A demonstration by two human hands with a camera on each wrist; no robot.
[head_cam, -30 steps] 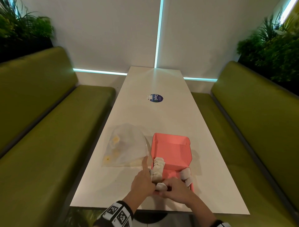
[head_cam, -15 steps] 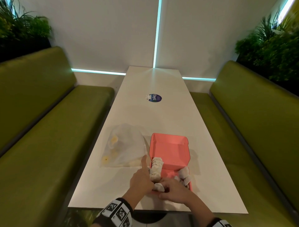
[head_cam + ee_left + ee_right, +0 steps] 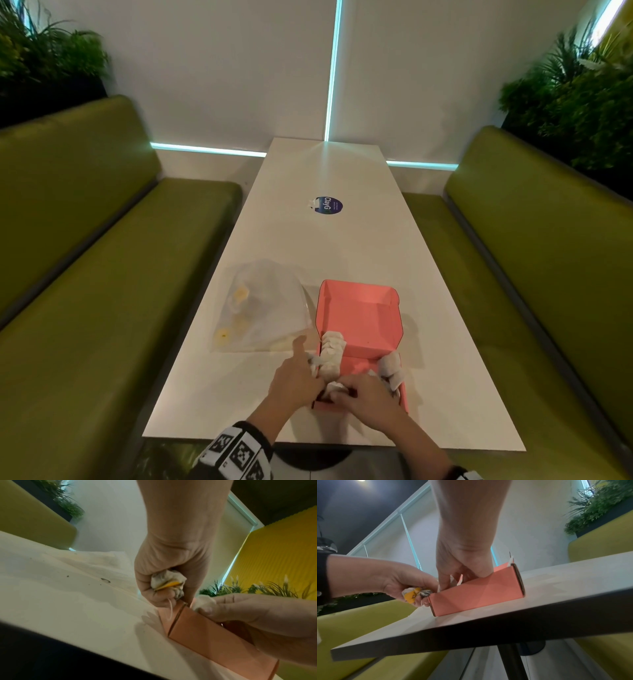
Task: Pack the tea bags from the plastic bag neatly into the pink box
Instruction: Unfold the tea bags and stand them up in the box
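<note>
A tea bag [image 3: 169, 583] is clutched in the left hand [image 3: 171, 566] just left of the box [image 3: 359, 318]; another [image 3: 205, 601] is pinched by right fingers [image 3: 211, 610] inside, lower centre.

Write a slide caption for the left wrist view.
Left hand clutches tea bags beside the pink box while the right hand tucks another inside.

Both hands close together, left hand [image 3: 297, 377] with fingers [image 3: 155, 597] curled, right hand [image 3: 368, 401] fingers pinched.
</note>
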